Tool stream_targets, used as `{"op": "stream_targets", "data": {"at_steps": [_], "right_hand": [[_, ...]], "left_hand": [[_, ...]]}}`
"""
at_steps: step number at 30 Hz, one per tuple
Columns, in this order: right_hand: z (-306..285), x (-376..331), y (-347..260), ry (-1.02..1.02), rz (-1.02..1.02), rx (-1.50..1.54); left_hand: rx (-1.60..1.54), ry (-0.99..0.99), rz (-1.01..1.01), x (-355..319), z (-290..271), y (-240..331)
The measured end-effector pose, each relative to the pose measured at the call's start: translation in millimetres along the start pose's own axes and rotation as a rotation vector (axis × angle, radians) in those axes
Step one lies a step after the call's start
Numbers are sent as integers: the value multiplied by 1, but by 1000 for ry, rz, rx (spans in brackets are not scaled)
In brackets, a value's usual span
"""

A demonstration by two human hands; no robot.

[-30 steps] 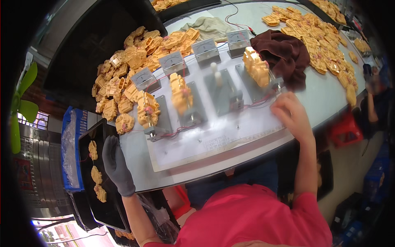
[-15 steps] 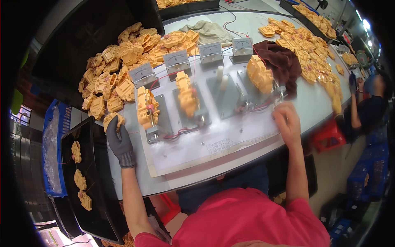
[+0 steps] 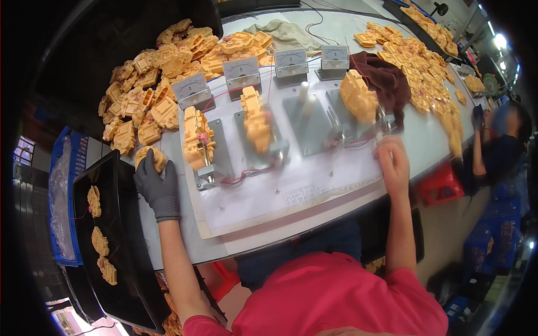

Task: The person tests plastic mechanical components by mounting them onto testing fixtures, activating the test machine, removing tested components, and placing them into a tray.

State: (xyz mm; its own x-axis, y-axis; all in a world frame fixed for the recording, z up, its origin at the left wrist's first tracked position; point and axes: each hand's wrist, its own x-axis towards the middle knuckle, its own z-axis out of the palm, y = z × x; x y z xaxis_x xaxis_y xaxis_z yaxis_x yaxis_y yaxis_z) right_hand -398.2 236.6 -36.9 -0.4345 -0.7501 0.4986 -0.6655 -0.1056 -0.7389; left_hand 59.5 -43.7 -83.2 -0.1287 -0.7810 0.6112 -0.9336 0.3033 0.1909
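Head view showed the left hand (image 3: 157, 187), in a dark grey glove, with its fingers curled over a yellow plastic part (image 3: 151, 158) at the left edge of the worktop (image 3: 426, 140), just below the heap of yellow parts (image 3: 162, 84) in the far-left corner. The bare right hand (image 3: 394, 168) rested near the front edge, beside the right end of the white fixture board (image 3: 291, 193); its fingers were bent together, but whether they gripped anything could not be told. On the board stood four metal holders, three carrying yellow parts, with four small dial meters (image 3: 241, 71) behind them. A black tray (image 3: 126, 263) with a few parts hung off the left edge. A dark brown cloth (image 3: 386, 84) lay toward the right.
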Motion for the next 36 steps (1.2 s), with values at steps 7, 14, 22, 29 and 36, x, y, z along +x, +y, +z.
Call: {"op": "stream_targets", "data": {"at_steps": [7, 14, 22, 29, 36], "right_hand": [[1, 0, 2, 10, 13, 14], [1, -2, 2, 14, 33, 30], [1, -1, 1, 14, 22, 25], [1, -1, 2, 21, -5, 4], [1, -4, 9, 18, 9, 5]], "left_hand": [[22, -37, -51, -4, -5, 6], [29, -56, -32, -3, -6, 6], [23, -44, -8, -4, -4, 5], [20, -15, 6, -4, -4, 7], [-13, 34, 35, -5, -5, 7]]}}
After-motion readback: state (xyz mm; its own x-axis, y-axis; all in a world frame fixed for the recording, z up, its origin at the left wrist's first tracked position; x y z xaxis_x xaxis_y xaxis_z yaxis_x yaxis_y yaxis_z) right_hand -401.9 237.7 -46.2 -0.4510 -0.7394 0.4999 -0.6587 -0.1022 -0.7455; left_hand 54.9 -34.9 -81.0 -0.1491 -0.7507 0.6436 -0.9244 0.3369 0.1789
